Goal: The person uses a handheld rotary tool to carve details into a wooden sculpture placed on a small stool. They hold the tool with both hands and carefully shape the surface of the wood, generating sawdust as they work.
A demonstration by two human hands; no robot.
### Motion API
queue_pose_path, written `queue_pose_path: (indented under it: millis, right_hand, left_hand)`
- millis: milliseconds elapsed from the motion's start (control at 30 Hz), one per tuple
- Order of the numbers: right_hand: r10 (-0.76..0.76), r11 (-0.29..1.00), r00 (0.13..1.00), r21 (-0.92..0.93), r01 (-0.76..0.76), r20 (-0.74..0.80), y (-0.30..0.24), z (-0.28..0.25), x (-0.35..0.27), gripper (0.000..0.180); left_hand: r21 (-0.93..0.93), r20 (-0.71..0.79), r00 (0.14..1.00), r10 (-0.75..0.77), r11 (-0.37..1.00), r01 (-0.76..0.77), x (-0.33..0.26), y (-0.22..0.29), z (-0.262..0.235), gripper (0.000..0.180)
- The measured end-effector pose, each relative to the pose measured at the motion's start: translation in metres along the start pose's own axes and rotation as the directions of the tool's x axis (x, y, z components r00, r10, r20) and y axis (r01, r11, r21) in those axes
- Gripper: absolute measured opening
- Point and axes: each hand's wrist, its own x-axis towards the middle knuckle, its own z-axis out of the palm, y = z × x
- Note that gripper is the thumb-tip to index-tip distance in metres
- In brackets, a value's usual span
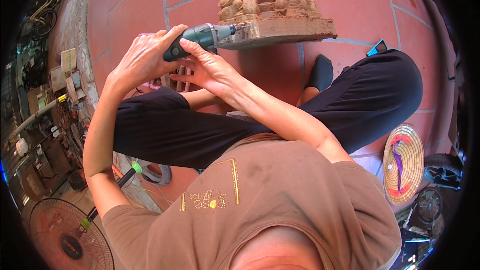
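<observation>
A dark green and grey handheld rotary tool points right, its thin bit meeting or almost meeting the left corner of a carved wooden piece. That carving has a flat plinth below and dense rounded relief above; its top runs out of view. My left hand is wrapped round the back end of the tool from the left. From the near side my right hand supports the body, thumb pressed against it and the other fingers partly hidden beneath. Behind the hands, a pink slotted thing shows in part.
I sit on red floor tiles with my legs folded near the carving. A blue-edged device lies by my right knee. To the right is a conical woven hat; lower left, a fan. Clutter lines the left edge.
</observation>
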Motion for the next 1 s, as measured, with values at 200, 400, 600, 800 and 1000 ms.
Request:
queue_pose_path:
  millis: [200,400,600,800,1000]
  right_hand:
    - [0.003,1.000,1.000,0.009,-0.002,-0.005,0.002,0.002,-0.003,0.029]
    - [0.000,1.000,1.000,0.017,0.000,0.006,0.006,0.001,-0.006,0.032]
    - [0.002,0.999,1.000,0.039,-0.001,-0.013,0.012,-0.002,-0.005,0.034]
    - [-0.003,0.998,1.000,0.070,0.003,0.006,0.016,-0.002,-0.007,0.034]
    - [-0.005,0.997,1.000,0.083,0.003,0.027,0.017,-0.003,-0.004,0.034]
  left_hand:
    - [-0.002,0.015,1.000,-0.008,1.000,0.008,-0.001,0.000,0.001,0.073]
    - [-0.022,-0.013,0.999,0.042,0.999,-0.042,-0.002,0.001,0.002,0.070]
    - [-0.027,-0.012,0.998,0.066,0.997,-0.067,-0.003,0.001,0.002,0.071]
    - [-0.027,0.029,0.997,0.077,0.997,-0.076,-0.002,-0.003,0.004,0.072]
    - [0.007,0.032,0.996,0.086,0.996,-0.086,0.000,-0.004,0.001,0.072]
